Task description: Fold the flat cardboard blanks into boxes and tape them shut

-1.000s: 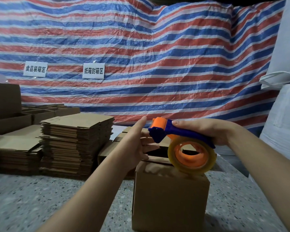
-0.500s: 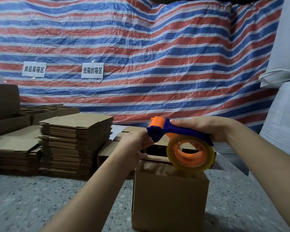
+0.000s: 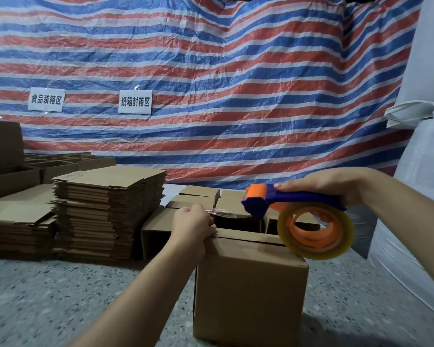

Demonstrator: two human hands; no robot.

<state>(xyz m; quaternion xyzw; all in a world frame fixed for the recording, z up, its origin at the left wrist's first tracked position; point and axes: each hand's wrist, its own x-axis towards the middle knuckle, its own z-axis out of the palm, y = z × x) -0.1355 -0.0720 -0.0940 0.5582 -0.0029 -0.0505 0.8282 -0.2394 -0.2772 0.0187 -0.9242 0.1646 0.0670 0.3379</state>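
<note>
Seen through my headset feed: I hold a blue-and-orange tape dispenser (image 3: 293, 209) in my right hand (image 3: 328, 189), fingers wrapped round its handle, with the clear tape roll (image 3: 316, 231) hanging just above the folded box (image 3: 251, 284) that stands on the speckled floor (image 3: 60, 296) in front of me. My left hand (image 3: 193, 224) rests at the box's top left edge and pinches the free end of a clear tape strip (image 3: 223, 213), which stretches from the fingers to the dispenser's mouth, above the box and not yet stuck down as far as I can tell. The box's top flaps look closed, with a seam line visible along the top, and I judge this box folded but still to be sealed. Behind it sit several open boxes (image 3: 211, 204), flaps up, which appear erected and not taped on top. To the left rises a tall stack of flat blanks (image 3: 108, 206), with a lower pile (image 3: 18, 221) beside it, so much folding and taping remains. A striped tarp (image 3: 211, 83) with two paper signs (image 3: 135, 101) hangs behind.
</note>
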